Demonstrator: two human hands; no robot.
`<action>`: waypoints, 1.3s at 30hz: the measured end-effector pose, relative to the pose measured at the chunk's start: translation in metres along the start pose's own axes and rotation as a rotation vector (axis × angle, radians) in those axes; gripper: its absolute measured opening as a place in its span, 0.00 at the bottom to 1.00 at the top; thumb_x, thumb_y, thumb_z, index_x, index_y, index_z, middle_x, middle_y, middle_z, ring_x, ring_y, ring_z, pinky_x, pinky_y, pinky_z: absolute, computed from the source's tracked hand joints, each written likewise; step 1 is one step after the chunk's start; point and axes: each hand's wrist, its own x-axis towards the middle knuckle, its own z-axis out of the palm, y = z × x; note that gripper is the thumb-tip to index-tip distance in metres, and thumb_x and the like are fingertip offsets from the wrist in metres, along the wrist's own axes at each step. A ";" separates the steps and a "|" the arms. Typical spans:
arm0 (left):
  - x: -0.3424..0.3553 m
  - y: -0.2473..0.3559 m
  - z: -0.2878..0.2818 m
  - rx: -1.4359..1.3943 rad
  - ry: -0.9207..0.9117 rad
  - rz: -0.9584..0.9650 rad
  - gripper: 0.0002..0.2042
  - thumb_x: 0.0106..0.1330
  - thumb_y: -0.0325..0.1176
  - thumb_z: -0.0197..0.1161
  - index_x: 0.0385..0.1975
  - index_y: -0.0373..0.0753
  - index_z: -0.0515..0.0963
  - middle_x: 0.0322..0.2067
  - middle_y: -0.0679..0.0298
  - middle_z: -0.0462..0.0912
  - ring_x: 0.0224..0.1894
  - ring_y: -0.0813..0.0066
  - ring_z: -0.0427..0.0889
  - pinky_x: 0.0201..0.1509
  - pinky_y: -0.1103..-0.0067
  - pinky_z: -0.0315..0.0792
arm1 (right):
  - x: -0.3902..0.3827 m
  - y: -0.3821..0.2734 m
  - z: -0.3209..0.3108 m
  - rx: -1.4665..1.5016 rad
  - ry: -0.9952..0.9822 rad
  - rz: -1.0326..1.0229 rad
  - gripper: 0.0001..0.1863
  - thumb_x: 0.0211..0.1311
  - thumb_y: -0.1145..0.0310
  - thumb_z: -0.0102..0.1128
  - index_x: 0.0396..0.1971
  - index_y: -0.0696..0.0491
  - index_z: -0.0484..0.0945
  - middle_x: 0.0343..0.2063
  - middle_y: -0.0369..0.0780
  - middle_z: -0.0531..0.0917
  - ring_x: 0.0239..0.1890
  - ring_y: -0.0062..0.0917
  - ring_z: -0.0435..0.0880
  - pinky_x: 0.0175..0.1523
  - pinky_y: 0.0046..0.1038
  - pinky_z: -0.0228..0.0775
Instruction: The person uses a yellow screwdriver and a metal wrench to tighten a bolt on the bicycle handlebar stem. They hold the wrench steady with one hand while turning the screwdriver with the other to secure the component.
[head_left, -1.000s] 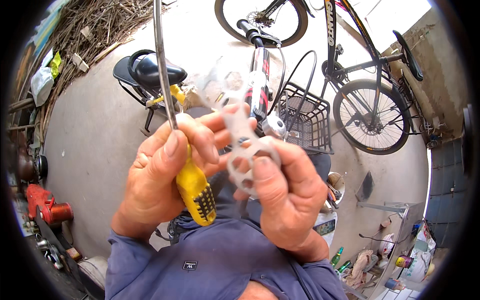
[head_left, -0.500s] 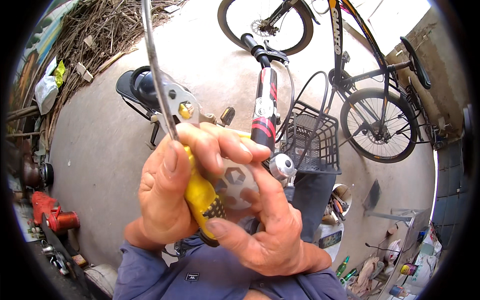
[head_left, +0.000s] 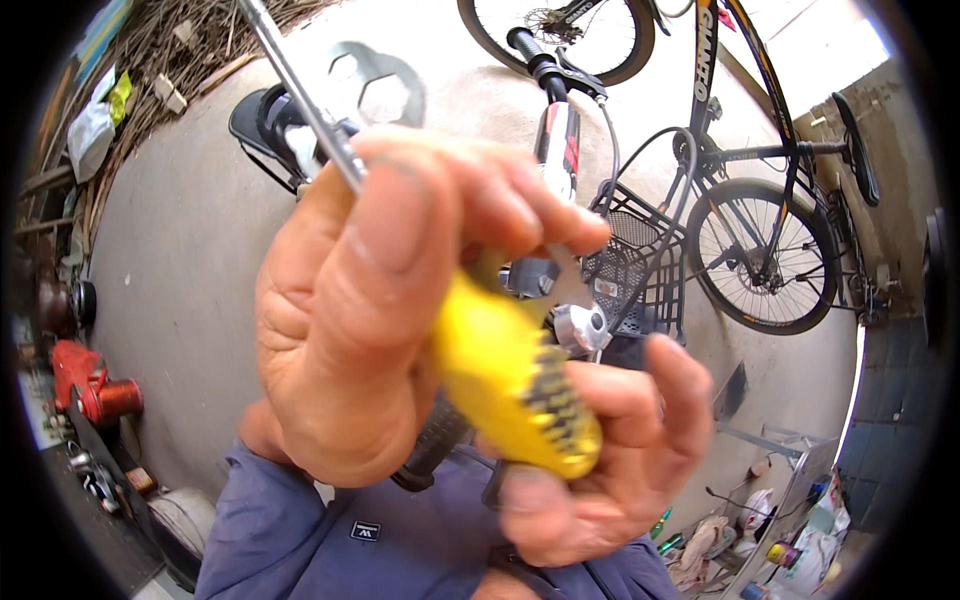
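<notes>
My left hand (head_left: pixel 350 310) grips a screwdriver with a yellow-and-black handle (head_left: pixel 505 380), its steel shaft (head_left: pixel 290 80) angled up and left, together with a flat metal multi-hole spanner (head_left: pixel 400 80) that rises behind the fingers. My right hand (head_left: pixel 610 470) is below and right of the handle, fingers apart and loosely bent, thumb near the handle's end; contact is unclear. Behind both hands are a bicycle handlebar (head_left: pixel 555 80), a silver bell (head_left: pixel 580 328) and a black basket (head_left: pixel 645 300), partly hidden by the fingers.
A black bicycle (head_left: pixel 760 260) stands at right, a saddle (head_left: pixel 250 125) behind the hands. Piled sticks (head_left: pixel 170 60) line the upper left; a red machine (head_left: pixel 100 390) sits lower left. Bottles, bags (head_left: pixel 820 530) and a metal frame (head_left: pixel 790 450) lie lower right.
My left hand has come closer to the camera, screwdriver tilting further left. The spanner moved from my right hand into my left. My right hand has shifted right, its fingers loosened.
</notes>
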 end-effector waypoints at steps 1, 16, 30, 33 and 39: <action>0.003 -0.002 -0.002 0.000 -0.033 0.004 0.25 0.80 0.53 0.38 0.37 0.37 0.73 0.39 0.56 0.77 0.46 0.60 0.79 0.56 0.65 0.74 | 0.000 0.004 -0.002 -0.007 0.091 -0.028 0.39 0.54 0.75 0.69 0.65 0.62 0.60 0.39 0.49 0.81 0.34 0.26 0.83 0.40 0.26 0.78; 0.023 0.001 -0.007 0.263 0.154 -0.049 0.25 0.76 0.55 0.49 0.32 0.36 0.77 0.30 0.61 0.80 0.37 0.72 0.81 0.45 0.76 0.73 | 0.088 0.009 -0.041 0.431 0.007 -0.029 0.25 0.73 0.56 0.56 0.53 0.65 0.70 0.39 0.45 0.77 0.31 0.22 0.72 0.27 0.21 0.72; -0.050 -0.042 -0.094 0.104 -0.069 -0.903 0.27 0.76 0.55 0.50 0.38 0.34 0.83 0.29 0.63 0.83 0.28 0.82 0.80 0.31 0.86 0.73 | 0.172 -0.062 -0.178 0.122 0.074 -0.164 0.19 0.68 0.68 0.59 0.46 0.70 0.69 0.46 0.49 0.72 0.25 0.22 0.68 0.31 0.22 0.64; -0.050 -0.044 -0.087 0.012 -0.182 -0.971 0.31 0.75 0.61 0.47 0.46 0.32 0.80 0.32 0.62 0.83 0.31 0.81 0.82 0.31 0.86 0.73 | 0.183 -0.081 -0.189 0.195 -0.097 -0.066 0.11 0.63 0.74 0.57 0.37 0.66 0.68 0.38 0.47 0.68 0.30 0.27 0.63 0.33 0.30 0.61; -0.040 -0.026 -0.063 0.030 -0.370 -1.011 0.33 0.69 0.62 0.55 0.48 0.30 0.76 0.36 0.60 0.82 0.33 0.77 0.83 0.36 0.81 0.78 | 0.179 -0.066 -0.129 0.025 -0.196 -0.147 0.23 0.72 0.48 0.55 0.45 0.56 0.77 0.32 0.43 0.85 0.24 0.28 0.86 0.22 0.29 0.81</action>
